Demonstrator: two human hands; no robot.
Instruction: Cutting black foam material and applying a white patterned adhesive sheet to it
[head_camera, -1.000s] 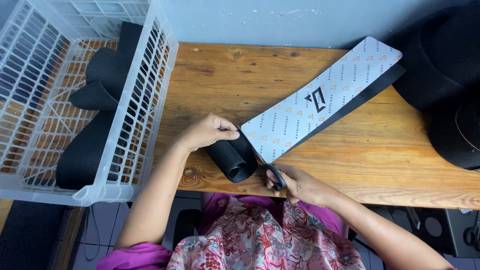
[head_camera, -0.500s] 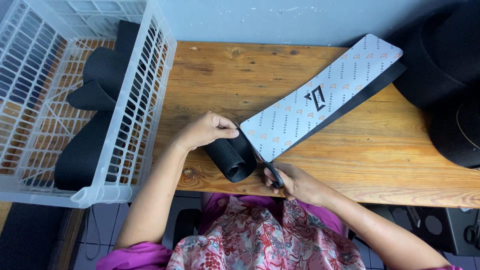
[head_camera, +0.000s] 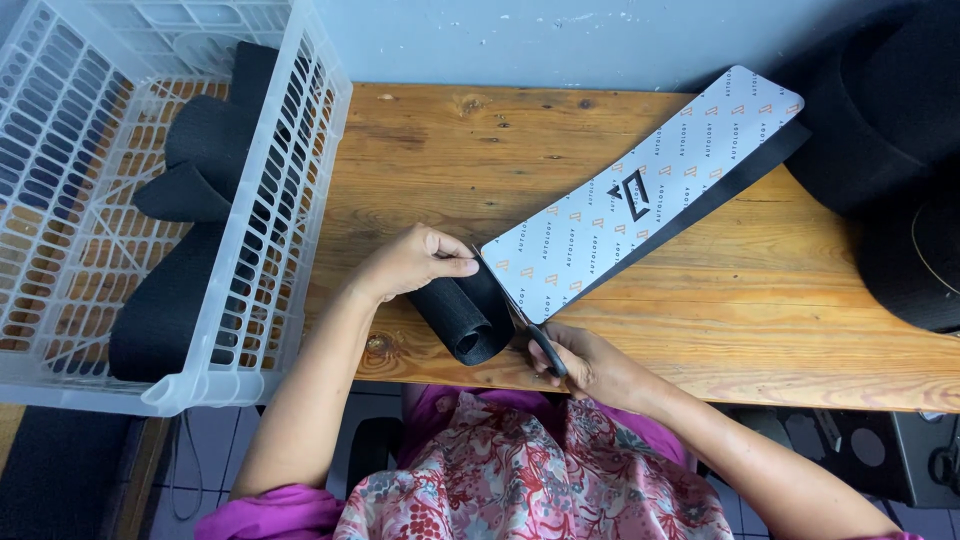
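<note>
Black rubbery sheet material (head_camera: 468, 312) lies curled into a roll at the near edge of the wooden table (head_camera: 760, 320), between the two hands. Closed around the dark handles of one pair of scissors (head_camera: 528, 325), the right hand (head_camera: 590, 365) is just right of the roll, the blades pointing up along the short end of a long printed card. Resting on top of the roll, the left hand (head_camera: 410, 262) has its fingers curled and pinching the sheet's edge. One such card (head_camera: 640, 195), pale grey with small orange marks and a black emblem at its middle, lies slantwise over the flat strip toward the far right. Left, one white slatted plastic basket (head_camera: 290, 220) holds several cut black pieces (head_camera: 195, 170). Far right stand two large black rolls (head_camera: 890, 110).
</note>
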